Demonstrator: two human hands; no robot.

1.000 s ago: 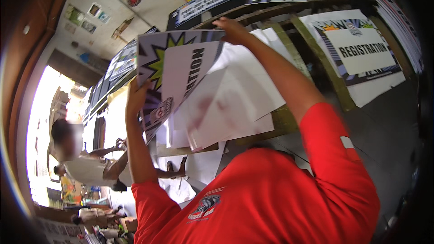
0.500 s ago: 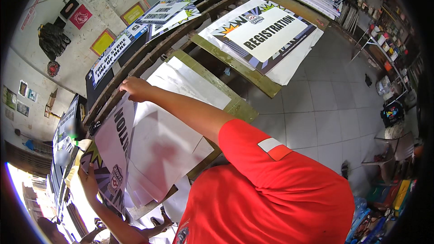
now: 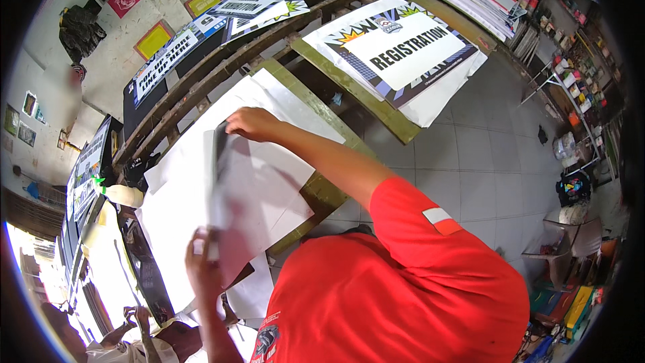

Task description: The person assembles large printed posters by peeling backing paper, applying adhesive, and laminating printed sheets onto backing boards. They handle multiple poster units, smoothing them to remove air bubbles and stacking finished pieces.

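Note:
A printed sign sheet (image 3: pixel 215 181) stands up almost edge-on between my hands, its face blurred and mostly hidden. My right hand (image 3: pixel 252 124) pinches its far end. Lower down, my left hand (image 3: pixel 203 265) grips the near end, fingers curled round it. Beneath lie large white sheets (image 3: pixel 272 195), overlapping and creased, on a green-edged board (image 3: pixel 326 191). A shadow of my arm falls across them.
Another board (image 3: pixel 396 124) to the right carries a printed sign (image 3: pixel 416 50) on white sheets. A slatted wooden rack (image 3: pixel 235 60) runs behind, with more signs (image 3: pixel 164 64). A white bottle (image 3: pixel 122 193) stands at left. Another person's hands (image 3: pixel 138 317) show lower left.
The printed sheet has been lifted off the white sheets and swung upright toward the right. Both my hands moved right with it, and my view shifted slightly.

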